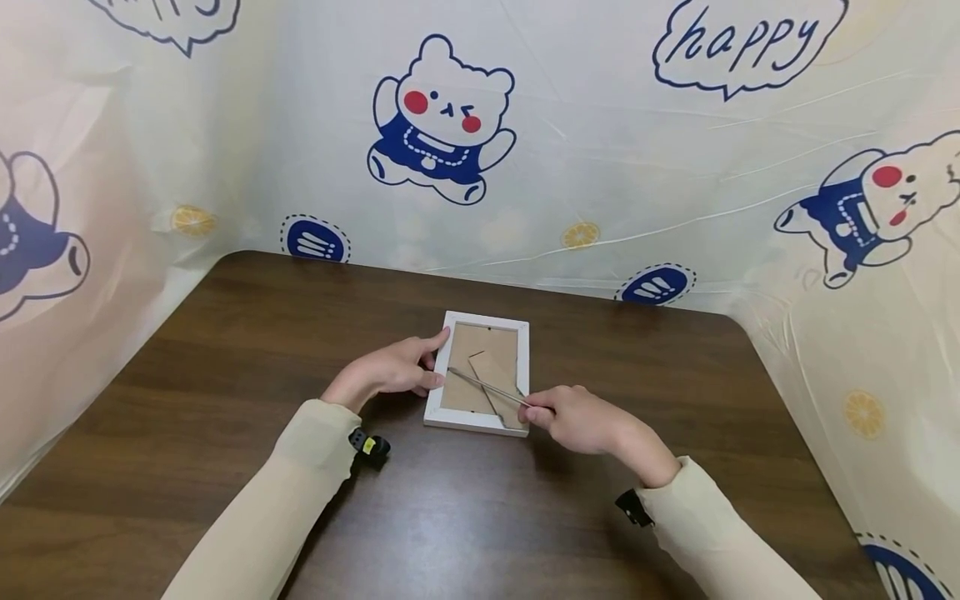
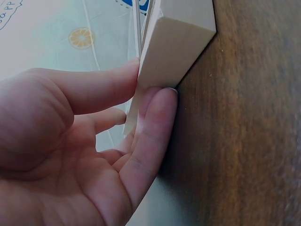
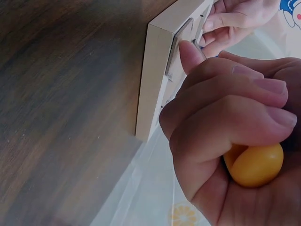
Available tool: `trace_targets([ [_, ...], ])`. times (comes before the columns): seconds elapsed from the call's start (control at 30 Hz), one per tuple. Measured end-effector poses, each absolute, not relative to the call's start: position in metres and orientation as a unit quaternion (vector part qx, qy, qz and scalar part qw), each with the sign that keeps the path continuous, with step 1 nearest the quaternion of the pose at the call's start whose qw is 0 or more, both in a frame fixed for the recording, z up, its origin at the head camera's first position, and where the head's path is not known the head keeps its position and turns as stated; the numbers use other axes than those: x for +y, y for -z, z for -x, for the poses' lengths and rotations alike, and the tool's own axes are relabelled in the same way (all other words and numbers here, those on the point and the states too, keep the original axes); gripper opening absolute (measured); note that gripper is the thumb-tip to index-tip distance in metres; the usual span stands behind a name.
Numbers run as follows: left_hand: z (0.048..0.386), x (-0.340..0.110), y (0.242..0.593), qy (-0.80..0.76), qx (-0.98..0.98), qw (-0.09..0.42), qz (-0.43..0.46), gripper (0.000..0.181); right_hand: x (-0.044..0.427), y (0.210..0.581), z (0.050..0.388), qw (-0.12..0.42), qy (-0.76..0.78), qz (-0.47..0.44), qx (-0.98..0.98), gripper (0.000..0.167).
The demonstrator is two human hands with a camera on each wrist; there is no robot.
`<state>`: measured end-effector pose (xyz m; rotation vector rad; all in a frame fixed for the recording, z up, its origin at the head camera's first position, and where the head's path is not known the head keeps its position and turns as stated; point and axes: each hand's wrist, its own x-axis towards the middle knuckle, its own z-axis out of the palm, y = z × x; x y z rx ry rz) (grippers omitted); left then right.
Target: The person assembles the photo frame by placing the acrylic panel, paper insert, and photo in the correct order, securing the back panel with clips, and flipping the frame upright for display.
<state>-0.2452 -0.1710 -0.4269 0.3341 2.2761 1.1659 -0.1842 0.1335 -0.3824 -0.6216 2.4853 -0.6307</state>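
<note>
A white picture frame [image 1: 523, 350] lies on the table with its brown backing board [image 1: 465, 392] facing up. On the board is a flap-like stand [image 1: 498, 371] with a dark edge. My left hand [image 1: 393, 367] holds the frame's left side, and in the left wrist view the thumb is at the upper edge, other fingers against the side wall. My right hand [image 1: 577, 417] grips a screwdriver [image 1: 480, 383], its thin metal shaft slanting across the backing toward the left rim. The rounded yellow end of its handle [image 3: 257, 165] shows below the curled fingers. The shaft's tip contact is unclear.
The brown wooden table [image 1: 450, 517] extends around the frame. A printed curtain [image 1: 570, 167] with cartoon bears hangs behind the table and along both sides. Black wrist devices sit at the left cuff [image 1: 371, 447] and right cuff [image 1: 633, 508].
</note>
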Motion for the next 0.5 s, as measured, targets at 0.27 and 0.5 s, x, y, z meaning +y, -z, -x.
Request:
trace_targets([
  [0.27, 0.2451, -0.1712, 0.4247, -0.44, 0.844, 0.277, -0.128, 0.086, 0.1343, 0.3804, 0.1871, 0.258, 0.232, 0.232, 0.909, 0.024],
  [0.5, 0.2457, -0.1704, 0.4279, -0.441, 0.844, 0.279, -0.121, 0.088, 0.1339, 0.3809, 0.1853, 0.257, 0.23, 0.228, 0.911, 0.025],
])
